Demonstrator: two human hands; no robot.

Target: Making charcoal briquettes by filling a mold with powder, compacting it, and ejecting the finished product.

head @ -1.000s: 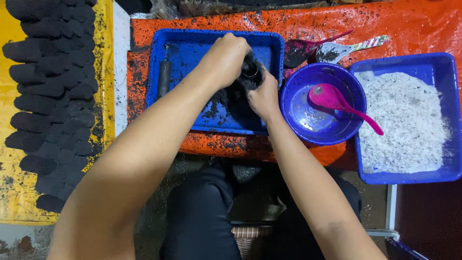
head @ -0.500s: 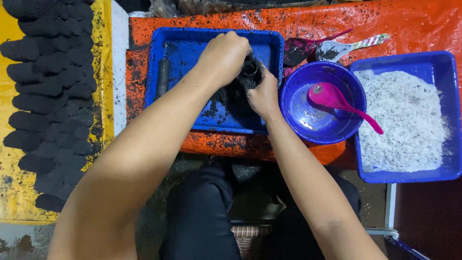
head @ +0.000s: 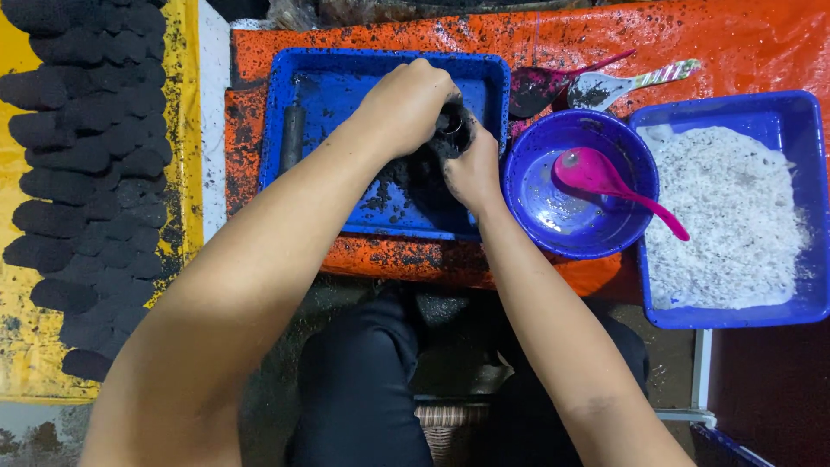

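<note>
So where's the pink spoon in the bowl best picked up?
By its handle, from the right: the handle end juts over the bowl rim toward the white-powder tray, free of both. The spoon head lies in the bowl.

No packages, no labels, no signs, no screens anywhere in view, around the blue tray (head: 311,95) or elsewhere

an orange tarp (head: 692,52), speckled black, carries a blue tray (head: 328,95), blue bowl (head: 527,207), two spoons far back, and right, a blue bin (head: 804,112).
</note>
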